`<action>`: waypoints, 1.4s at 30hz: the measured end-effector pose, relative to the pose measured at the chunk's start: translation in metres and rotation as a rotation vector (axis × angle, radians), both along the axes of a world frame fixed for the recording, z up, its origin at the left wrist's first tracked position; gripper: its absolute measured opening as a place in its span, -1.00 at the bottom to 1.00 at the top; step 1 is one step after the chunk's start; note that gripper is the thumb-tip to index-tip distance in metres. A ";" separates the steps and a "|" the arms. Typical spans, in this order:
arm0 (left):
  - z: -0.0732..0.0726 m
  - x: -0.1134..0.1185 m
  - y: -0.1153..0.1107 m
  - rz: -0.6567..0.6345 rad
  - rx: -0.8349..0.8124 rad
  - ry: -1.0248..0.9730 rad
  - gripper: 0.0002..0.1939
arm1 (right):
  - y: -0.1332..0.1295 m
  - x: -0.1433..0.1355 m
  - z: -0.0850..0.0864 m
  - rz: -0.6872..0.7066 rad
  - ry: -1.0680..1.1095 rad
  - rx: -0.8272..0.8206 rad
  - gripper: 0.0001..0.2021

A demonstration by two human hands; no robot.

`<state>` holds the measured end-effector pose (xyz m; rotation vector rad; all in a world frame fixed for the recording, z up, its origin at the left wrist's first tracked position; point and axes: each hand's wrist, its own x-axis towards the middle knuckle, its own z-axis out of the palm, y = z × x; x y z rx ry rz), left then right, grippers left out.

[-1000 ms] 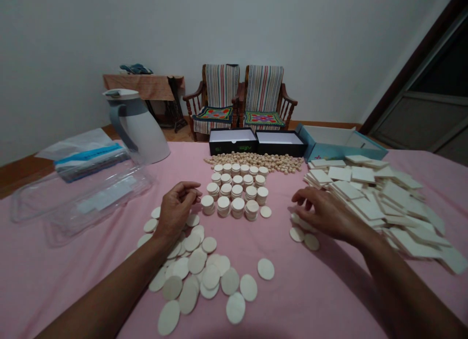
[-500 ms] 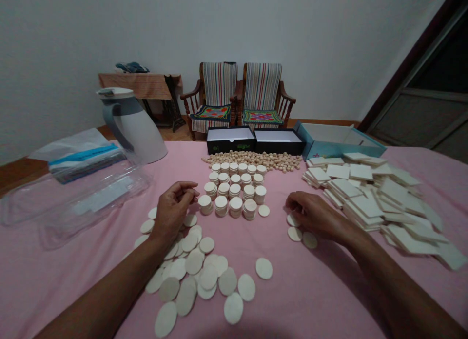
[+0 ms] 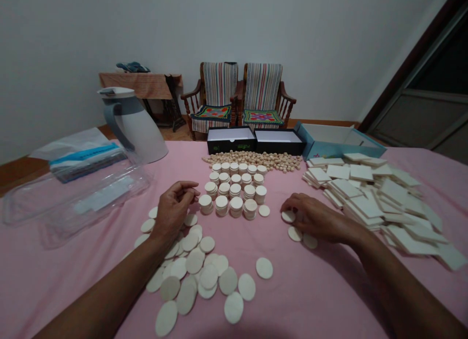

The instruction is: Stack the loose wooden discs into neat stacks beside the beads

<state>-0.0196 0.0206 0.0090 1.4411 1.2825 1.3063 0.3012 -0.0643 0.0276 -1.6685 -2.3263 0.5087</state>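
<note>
On the pink tablecloth, my right hand (image 3: 310, 216) pinches the edge of a pale round wooden disc (image 3: 288, 216). Two more discs (image 3: 295, 234) lie flat just below those fingers. My left hand (image 3: 174, 207) rests at the left of the disc stacks (image 3: 221, 205), fingers loosely bent and apart, nothing visible in them. The stacks stand in several short rows, and one single disc (image 3: 263, 210) lies at the right end of the nearest row. Under and in front of my left forearm spreads a loose heap of discs (image 3: 195, 261).
Small wooden beads (image 3: 256, 159) lie behind the stacks, before two black boxes (image 3: 231, 143) and a blue box (image 3: 336, 143). Square wooden tiles (image 3: 361, 202) are heaped at right. A white jug (image 3: 141, 131) and clear plastic packaging (image 3: 91, 202) stand at left.
My right hand has shifted slightly left, and the disc at its fingertips has moved left and up, away from the two below. My left hand has stayed in place.
</note>
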 end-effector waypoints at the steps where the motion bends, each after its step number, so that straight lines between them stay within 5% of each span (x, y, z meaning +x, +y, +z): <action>1: 0.000 0.000 0.000 0.000 0.000 -0.002 -0.74 | 0.001 -0.003 -0.001 -0.042 0.022 0.026 -0.79; 8: 0.002 0.001 -0.001 -0.001 0.002 0.010 -0.75 | 0.004 -0.047 -0.018 -0.307 0.123 0.174 -0.94; 15: 0.002 0.000 -0.001 0.002 0.004 0.012 -0.74 | 0.004 -0.060 -0.025 -0.386 0.079 0.157 -0.83; 23: 0.001 0.001 0.000 0.005 0.003 0.011 -0.74 | 0.008 -0.062 -0.025 -0.325 0.031 0.160 -0.92; 32: 0.002 0.001 -0.002 0.005 0.007 0.028 -0.74 | 0.012 -0.044 -0.020 -0.186 0.046 0.078 -0.71; 42: -0.002 -0.001 0.001 -0.005 0.001 0.010 -0.74 | 0.013 -0.044 -0.022 -0.223 0.112 0.086 -0.78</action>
